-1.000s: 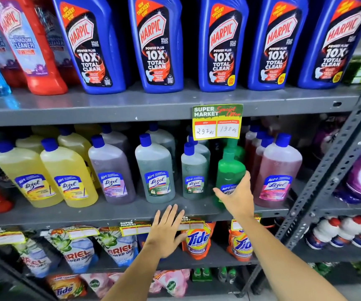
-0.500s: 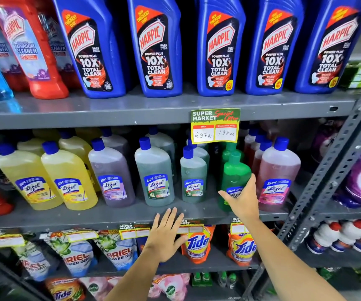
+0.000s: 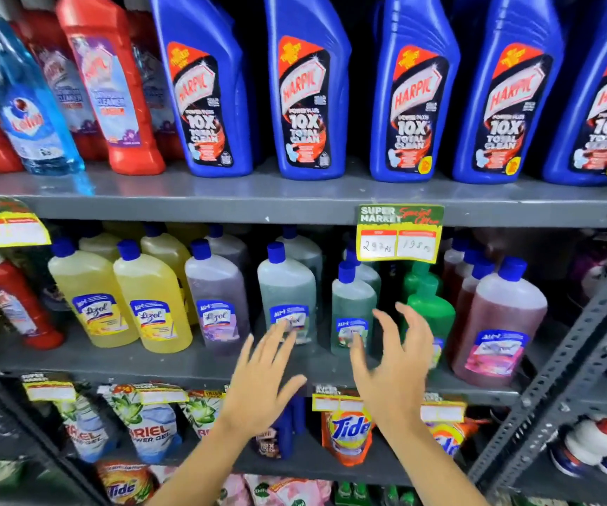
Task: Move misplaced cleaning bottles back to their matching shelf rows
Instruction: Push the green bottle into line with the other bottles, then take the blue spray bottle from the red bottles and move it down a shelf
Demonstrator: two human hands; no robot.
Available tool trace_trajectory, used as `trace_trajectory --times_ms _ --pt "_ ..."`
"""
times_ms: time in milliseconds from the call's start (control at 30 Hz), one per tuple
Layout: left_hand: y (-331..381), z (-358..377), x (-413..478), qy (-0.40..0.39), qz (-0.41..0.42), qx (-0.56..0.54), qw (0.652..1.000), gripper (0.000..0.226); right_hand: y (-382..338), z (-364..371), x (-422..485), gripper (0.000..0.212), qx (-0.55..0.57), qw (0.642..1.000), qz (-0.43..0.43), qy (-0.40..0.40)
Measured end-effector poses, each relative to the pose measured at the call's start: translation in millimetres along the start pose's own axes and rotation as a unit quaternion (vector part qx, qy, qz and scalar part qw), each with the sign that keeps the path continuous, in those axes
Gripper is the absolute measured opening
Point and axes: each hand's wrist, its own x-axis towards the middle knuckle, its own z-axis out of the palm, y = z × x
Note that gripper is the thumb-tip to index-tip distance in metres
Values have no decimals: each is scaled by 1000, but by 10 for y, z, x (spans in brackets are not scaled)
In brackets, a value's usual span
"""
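Observation:
The middle shelf (image 3: 119,363) holds Lizol bottles in rows: yellow (image 3: 152,304), purple (image 3: 218,304), pale green (image 3: 287,294), a smaller pale green bottle (image 3: 353,308), an opaque green bottle (image 3: 431,308) and pink (image 3: 502,319). My left hand (image 3: 262,381) is open with fingers spread, in front of the pale green bottles. My right hand (image 3: 397,363) is open with curled fingers, in front of the gap between the smaller pale green bottle and the opaque green one. Neither hand touches a bottle.
Blue Harpic bottles (image 3: 309,85) fill the top shelf, with red bathroom cleaner (image 3: 108,85) and a blue Colin bottle (image 3: 28,104) at left. A price tag (image 3: 398,233) hangs from the top shelf edge. Detergent pouches (image 3: 347,429) sit below. A grey slotted upright (image 3: 579,359) slants at right.
My right hand has let go of the opaque green bottle and drawn back to the left. My left hand has risen slightly. The view has shifted left.

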Motion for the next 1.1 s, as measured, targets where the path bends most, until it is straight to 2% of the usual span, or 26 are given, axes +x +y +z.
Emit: trace_trajectory --times_ms 67,167,300,367,500,767,967,1100 --pt "-192 -467 108 66 -7 -7 998 68 -320 20 297 40 28 994 -100 37" --pt "-484 -1202 238 160 10 3 987 65 -802 18 762 47 35 976 -190 100" --pt "-1013 -1929 212 268 1 58 962 62 -1362 154 1174 59 16 975 -214 63" --pt "-1332 -2148 127 296 -11 79 952 62 -1609 303 1278 64 -4 973 -226 43" --pt "-2071 -2449 -63 295 -29 118 948 65 -2200 709 1356 68 -4 969 -245 29" --pt "-3443 -2758 -646 255 -59 137 955 67 -3615 1760 1390 71 21 974 -224 -16" --pt "-4191 -2806 -720 188 -53 135 971 70 -4122 2340 1639 79 58 985 -130 -99" --pt "-4402 -2723 -668 178 -28 127 975 64 -4281 2538 1865 93 142 978 -10 -154"
